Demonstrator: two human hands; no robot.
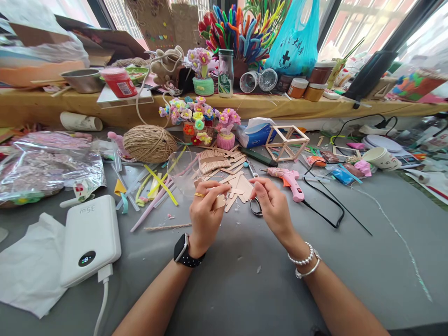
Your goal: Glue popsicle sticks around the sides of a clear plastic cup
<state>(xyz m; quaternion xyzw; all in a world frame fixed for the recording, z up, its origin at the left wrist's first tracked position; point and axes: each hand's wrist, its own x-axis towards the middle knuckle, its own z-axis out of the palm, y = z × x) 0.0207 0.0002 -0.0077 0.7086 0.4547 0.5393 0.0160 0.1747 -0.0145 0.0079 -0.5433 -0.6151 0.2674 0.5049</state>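
My left hand [206, 210] pinches a short wooden craft stick [220, 201] between thumb and fingers, just above the grey table. My right hand [273, 205] hovers close beside it with fingers curled, and the fingertips of both hands point toward each other near a flat panel of glued sticks [241, 189]. Whether the right hand grips anything is unclear. A loose pile of more sticks [217, 163] lies behind the hands. Small scissors [255, 205] rest under my right hand. A pink glue gun [290, 179] lies to the right of it.
A white power bank [91, 238] with cable sits at left on white paper. A twine ball [150, 143], pipe-cleaner flower pots [199, 116], a stick cube frame [287, 142], a tissue pack, plastic bags and a paper cup [381, 157] crowd the table's back.
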